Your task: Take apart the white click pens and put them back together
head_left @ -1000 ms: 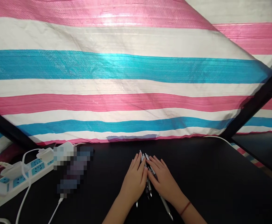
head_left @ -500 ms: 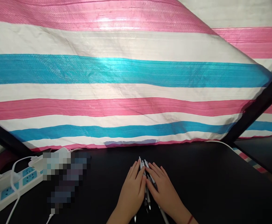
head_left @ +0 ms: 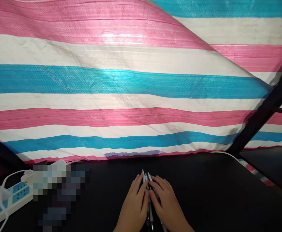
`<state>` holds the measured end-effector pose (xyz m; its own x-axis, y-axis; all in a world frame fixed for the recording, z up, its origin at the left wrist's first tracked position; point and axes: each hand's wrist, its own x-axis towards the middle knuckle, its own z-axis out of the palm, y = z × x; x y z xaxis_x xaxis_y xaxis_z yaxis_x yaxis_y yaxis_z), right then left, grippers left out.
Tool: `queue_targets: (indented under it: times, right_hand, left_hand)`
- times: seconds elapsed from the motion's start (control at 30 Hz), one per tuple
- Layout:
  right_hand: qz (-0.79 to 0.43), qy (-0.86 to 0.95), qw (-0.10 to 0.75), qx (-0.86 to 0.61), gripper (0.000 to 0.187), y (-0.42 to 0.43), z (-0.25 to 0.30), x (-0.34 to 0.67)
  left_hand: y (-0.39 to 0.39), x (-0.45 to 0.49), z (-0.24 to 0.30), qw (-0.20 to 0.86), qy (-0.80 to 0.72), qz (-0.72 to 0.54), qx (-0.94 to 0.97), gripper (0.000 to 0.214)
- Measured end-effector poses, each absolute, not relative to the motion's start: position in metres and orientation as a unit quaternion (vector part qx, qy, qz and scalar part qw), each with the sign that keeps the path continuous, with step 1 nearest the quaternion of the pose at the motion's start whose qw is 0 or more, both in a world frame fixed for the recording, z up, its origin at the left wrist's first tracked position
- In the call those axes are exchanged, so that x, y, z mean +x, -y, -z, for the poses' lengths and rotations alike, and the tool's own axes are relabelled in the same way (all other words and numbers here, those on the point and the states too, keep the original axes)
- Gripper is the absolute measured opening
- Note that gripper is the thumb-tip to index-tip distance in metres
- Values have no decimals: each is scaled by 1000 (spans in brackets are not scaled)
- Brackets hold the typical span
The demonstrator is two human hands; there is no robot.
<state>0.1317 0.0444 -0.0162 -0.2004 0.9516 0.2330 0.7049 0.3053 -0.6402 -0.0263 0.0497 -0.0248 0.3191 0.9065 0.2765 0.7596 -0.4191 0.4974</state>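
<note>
Several slim pens with white and grey barrels point(head_left: 150, 215) lie in a loose bundle on the black tabletop. Their tips point toward me and their far ends lean close together. My left hand point(head_left: 134, 203) rests along the left side of the bundle, fingers stretched forward and touching it. Against the right side lies my right hand point(head_left: 168, 203), its fingers also stretched out and partly over the pens. Both thumbs lie along the middle, close to each other. Parts of the barrels are hidden under the palms and fingers.
On the left is a white power strip point(head_left: 22, 197) with blue sockets, plugs and a white cable point(head_left: 2, 193). A pixelated dark object point(head_left: 65, 196) lies beside it. Striped plastic sheeting point(head_left: 121, 83) hangs behind the black table point(head_left: 210, 193). A slanted black post point(head_left: 259, 112) stands at the right.
The view has tilted up and turned slightly right, so the hands, pens and power strip appear lower and a little further left. The hands stay against the pens.
</note>
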Motion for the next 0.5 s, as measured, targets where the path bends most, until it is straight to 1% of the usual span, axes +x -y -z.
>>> queue_targets:
  times: [0.13,0.27,0.5]
  right_hand:
    - [-198,725,342,-564,31,-44,15,131]
    - [-184,715,369,-565,27,-46,19,132]
    - [-187,721,345,-571,27,-50,19,134]
  left_hand:
    - [-48,-24,24,117,-512,-265,809,43]
    - [-47,-23,21,117,-485,-244,832,45]
    - [-45,-24,17,129,-469,-213,848,54]
